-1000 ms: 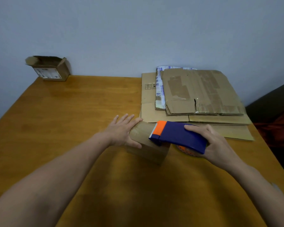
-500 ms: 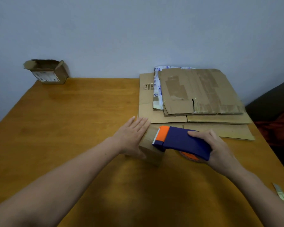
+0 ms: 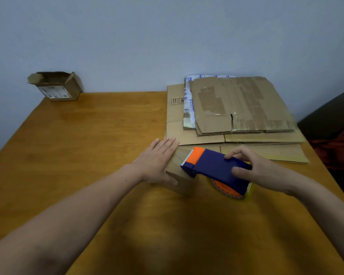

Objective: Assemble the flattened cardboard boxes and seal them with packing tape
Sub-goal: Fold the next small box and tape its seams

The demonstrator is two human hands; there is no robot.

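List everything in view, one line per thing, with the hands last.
small box: one, brown, mid-table, under the left hand
tape dispenser: one, blue and orange, toothed end at the small box's top
flattened cardboard: several sheets stacked, brown, far right of the table
printed sheet: one, white and blue, within the stack
open box: one, brown with white label, far left corner
table: one, orange-brown wood
wall: pale grey-blue, behind the table
red fabric: one, right edge
left hand: flat on the small box
right hand: grips the tape dispenser
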